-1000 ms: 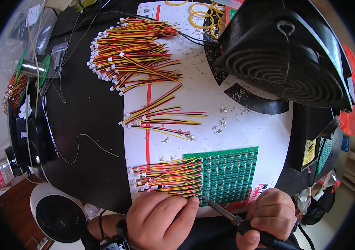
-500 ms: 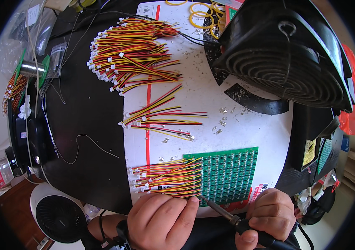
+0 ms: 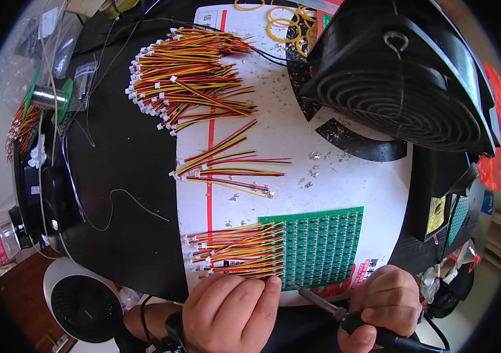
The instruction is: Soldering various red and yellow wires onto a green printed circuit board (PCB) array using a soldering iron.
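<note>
A green circuit board panel (image 3: 324, 247) lies on the white sheet, with red, yellow and black connector wires (image 3: 239, 242) in rows along its left edge. My left hand (image 3: 230, 312) is closed at the board's lower left corner, its fingertips pinching the lowest wires there; the fingers mostly hide them. In my right hand (image 3: 389, 306) is a soldering iron (image 3: 327, 305), gripped by its black handle. Its tip sits over the board's bottom edge, a little right of my left fingertips and apart from the wire ends.
A big pile of connector wires (image 3: 191, 76) lies farther back, with a smaller bunch (image 3: 233, 167) nearer. Solder bits dot the white sheet (image 3: 297, 191). A black fume fan (image 3: 403, 82) stands at the back right, a solder spool (image 3: 49, 97) at the left, a white fan (image 3: 83, 303) lower left.
The soldering iron's tip has drawn back slightly to the right and toward me, away from the wire ends. My right hand shifted right with it; my left hand stays nearly in place.
</note>
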A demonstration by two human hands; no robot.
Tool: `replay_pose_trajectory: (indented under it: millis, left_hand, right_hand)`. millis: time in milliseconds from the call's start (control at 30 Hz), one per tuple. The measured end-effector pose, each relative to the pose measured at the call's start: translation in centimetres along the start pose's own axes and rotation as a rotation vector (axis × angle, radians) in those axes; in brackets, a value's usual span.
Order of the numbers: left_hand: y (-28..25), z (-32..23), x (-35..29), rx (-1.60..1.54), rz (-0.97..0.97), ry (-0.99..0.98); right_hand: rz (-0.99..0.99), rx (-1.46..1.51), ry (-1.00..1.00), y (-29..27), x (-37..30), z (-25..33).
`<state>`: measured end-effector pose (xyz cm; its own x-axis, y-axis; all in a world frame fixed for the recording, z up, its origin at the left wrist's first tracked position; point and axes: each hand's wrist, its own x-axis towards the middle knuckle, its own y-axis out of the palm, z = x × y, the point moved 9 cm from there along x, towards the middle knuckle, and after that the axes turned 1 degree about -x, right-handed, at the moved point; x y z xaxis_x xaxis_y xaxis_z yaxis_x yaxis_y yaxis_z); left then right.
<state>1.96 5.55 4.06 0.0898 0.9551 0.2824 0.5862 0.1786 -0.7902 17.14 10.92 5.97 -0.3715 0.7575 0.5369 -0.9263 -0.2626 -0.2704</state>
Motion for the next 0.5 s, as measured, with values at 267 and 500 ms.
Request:
replay_pose_trajectory:
  millis: [267,500]
  left_hand:
    - [0.5,1.3,-0.8,-0.068,0.013,-0.059]
    - [0.5,1.5,-0.9,-0.122,-0.001,-0.045]
  right_hand:
    - [0.044,-0.002,0.006,0.6,0.2,-0.2]
    - [0.106,-0.019,0.007,0.9,0.4,-0.2]
